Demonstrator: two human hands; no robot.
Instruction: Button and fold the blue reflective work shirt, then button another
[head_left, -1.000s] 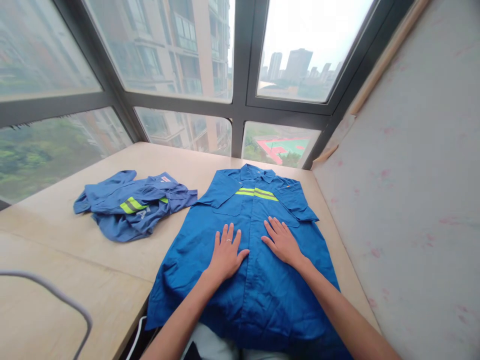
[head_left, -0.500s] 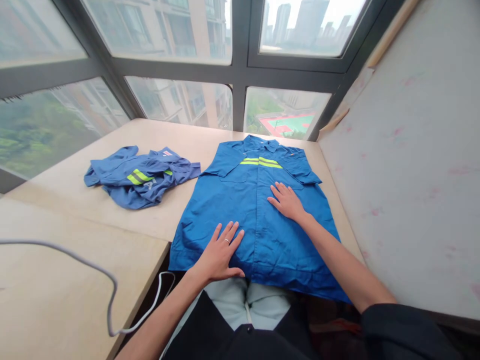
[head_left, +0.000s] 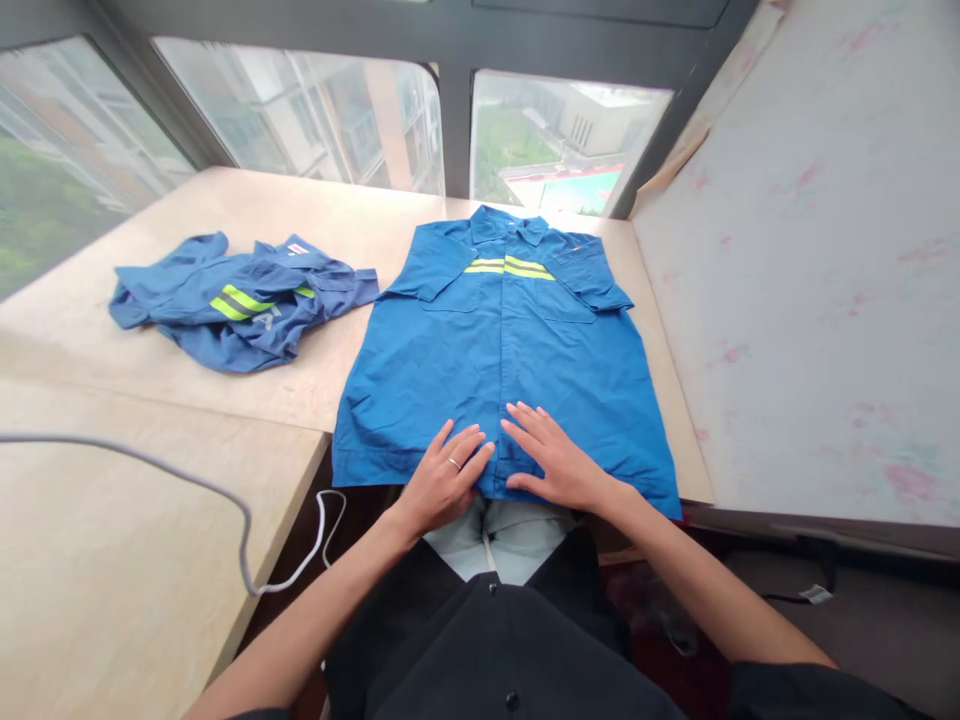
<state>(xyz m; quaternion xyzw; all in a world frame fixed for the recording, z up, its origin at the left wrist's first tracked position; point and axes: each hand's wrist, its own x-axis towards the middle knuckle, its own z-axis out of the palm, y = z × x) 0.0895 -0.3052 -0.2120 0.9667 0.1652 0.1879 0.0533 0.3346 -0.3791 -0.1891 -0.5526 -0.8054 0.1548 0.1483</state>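
A blue short-sleeved work shirt [head_left: 442, 370] lies spread out front side up, its collar toward the window and its hem toward me. Yellow-green reflective bands cross its chest. My left hand [head_left: 444, 478], with a ring on one finger, rests on the lower front near the hem, fingers stretched out. Just right of the middle placket, my right hand [head_left: 553, 462] lies on the shirt with its fingers extended. Neither hand grips the cloth. To the left, a second blue work garment [head_left: 247, 290] with reflective bands lies crumpled.
The pale wooden surface [head_left: 67, 340] carries both garments and extends along the left. A grey-white cable [head_left: 187, 482] loops over its edge and hangs down. Windows stand behind, and a floral-papered wall [head_left: 810, 300] borders the right side.
My right hand has slid from the shirt's upper right front down toward the hem, close to my left hand. The view has tilted downward. Some wrinkles at the lower right look flatter.
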